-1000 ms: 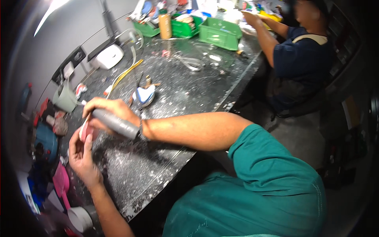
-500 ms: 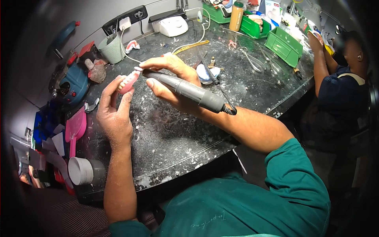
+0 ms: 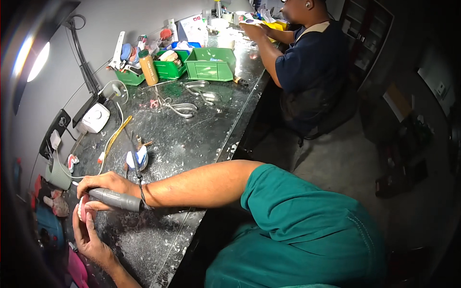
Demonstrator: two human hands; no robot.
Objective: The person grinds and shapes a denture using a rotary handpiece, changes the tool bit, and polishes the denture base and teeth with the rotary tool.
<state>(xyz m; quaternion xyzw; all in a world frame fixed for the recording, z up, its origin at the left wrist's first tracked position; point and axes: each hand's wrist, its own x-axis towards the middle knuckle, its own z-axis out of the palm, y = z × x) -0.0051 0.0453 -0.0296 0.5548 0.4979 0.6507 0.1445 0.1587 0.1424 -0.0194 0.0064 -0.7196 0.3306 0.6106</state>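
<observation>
A denture (image 3: 83, 210), with a pink base and a row of white teeth, is pinched between the thumb and fingers of my left hand (image 3: 92, 246). Gripping a dark grey rotary handpiece (image 3: 117, 199), my right hand (image 3: 109, 183) sits just above and against the denture. The handpiece lies along the palm, its corded end pointing back toward my right wrist. Its working tip is hidden behind my fingers and the denture. Beyond my right hand a blue-and-white rounded piece (image 3: 138, 158) rests on the bench.
Green bins (image 3: 211, 65) and a brown bottle (image 3: 148, 68) stand at the far side. Metal plier-like tools (image 3: 180, 108) lie before them. A white control box (image 3: 95, 118) is near the wall. A co-worker (image 3: 312, 62) sits along the dusty black bench (image 3: 192, 139). A pink dustpan (image 3: 77, 269) is at lower left.
The view has swung to the right, so the hands now appear lower left and more of the co-worker shows. Both hands keep hold of the denture and the handpiece and have drawn closer together.
</observation>
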